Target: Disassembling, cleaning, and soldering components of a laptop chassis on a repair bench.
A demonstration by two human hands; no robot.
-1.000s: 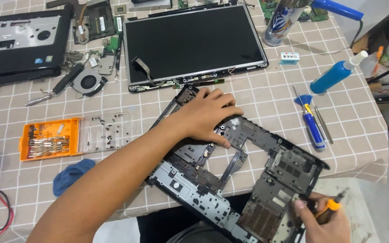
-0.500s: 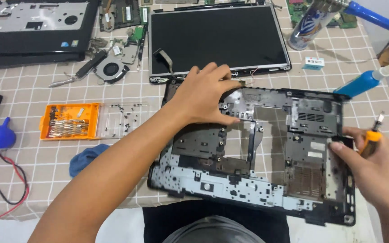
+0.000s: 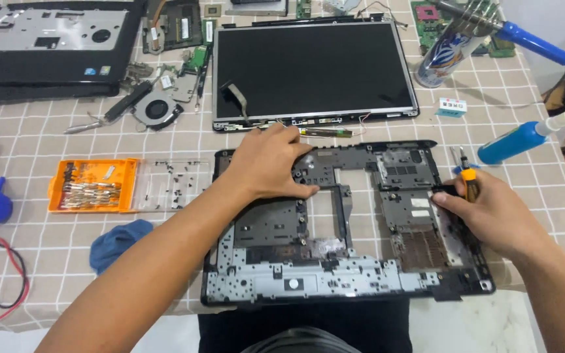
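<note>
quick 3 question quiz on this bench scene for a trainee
1. True or false: the left hand rests flat on the laptop base shell.
2. What does the right hand hold? A) an orange-handled screwdriver B) the blue bottle C) the cooling fan
3. Fill in: the orange bit case lies to the ____ of the shell.

Key:
1. True
2. A
3. left

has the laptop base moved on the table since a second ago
Yes. The laptop base has turned from slanted to square with the screen panel.
</note>
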